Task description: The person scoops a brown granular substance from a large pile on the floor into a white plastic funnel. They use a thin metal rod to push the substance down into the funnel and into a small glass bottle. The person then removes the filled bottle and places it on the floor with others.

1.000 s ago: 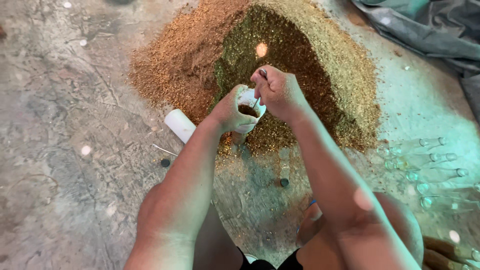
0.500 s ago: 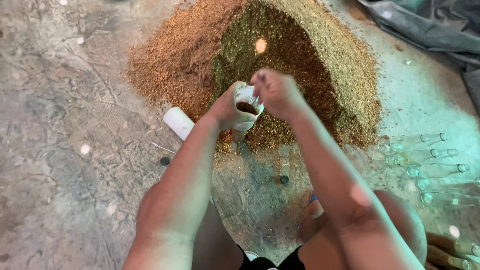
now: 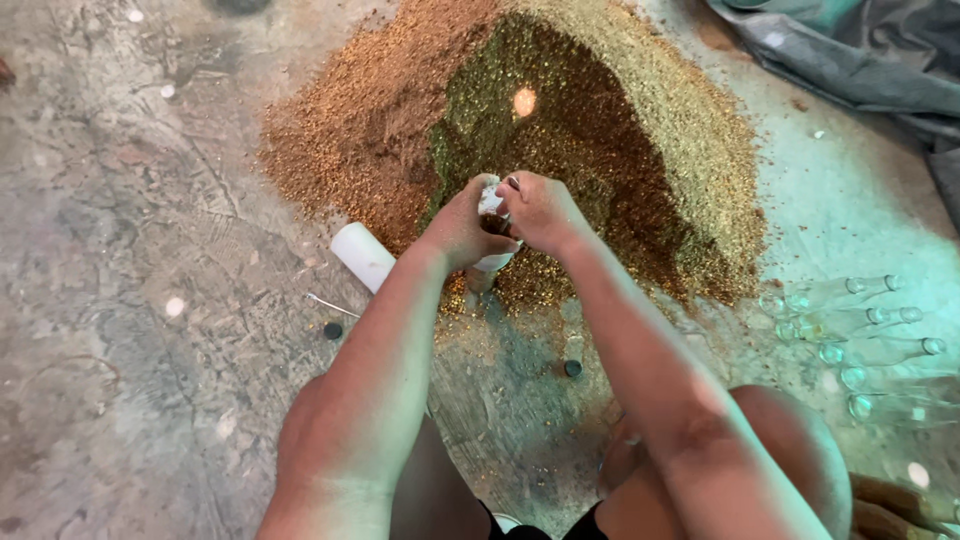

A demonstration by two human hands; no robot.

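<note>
I am looking down at a concrete floor (image 3: 120,300), working left to right. Left of centre a white cylinder (image 3: 362,256) is lying on its side, and just below it a small dark cap (image 3: 333,330) and a thin wire-like piece are lying apart from it. At centre my left hand (image 3: 462,228) is wrapping closed around a small white funnel-like cup (image 3: 492,262), which is sitting at the near edge of the big heap of brown and olive granules (image 3: 560,130) filling the upper middle of the frame. My right hand (image 3: 540,210) is pinching closed over the cup's mouth, fingers bunched on what looks like a dose of the granules. I judge that I am feeding material into the cup by hand; the next move is calling for a steady left grip so nothing is spilling. A second dark cap (image 3: 572,368) is lying lower centre. At the right edge clear glass bottles (image 3: 850,325) are lying in a row.
</note>
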